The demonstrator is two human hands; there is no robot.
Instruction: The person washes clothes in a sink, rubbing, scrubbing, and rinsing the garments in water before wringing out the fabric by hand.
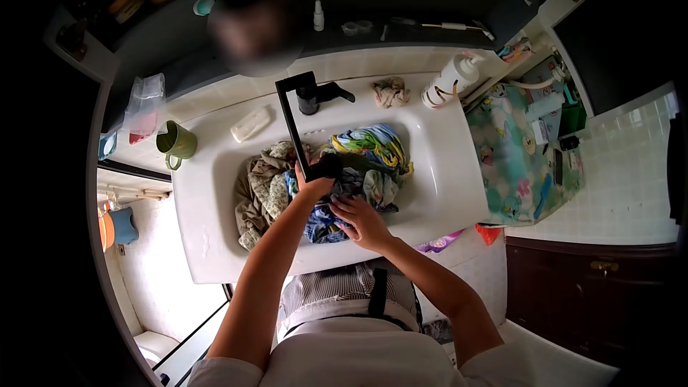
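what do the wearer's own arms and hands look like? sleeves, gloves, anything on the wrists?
Both the left hand and right hand are bare: no gloves. No watch, bracelet or cables visible on wrists or forearms. Short, plain whitish sleeves end above the elbows, matching the top. The left fingers are partly hidden, so can't rule out rings.

1 sink [438, 175], 1 faucet [308, 99], 1 mug [178, 141] (and 2 hands [364, 226]).
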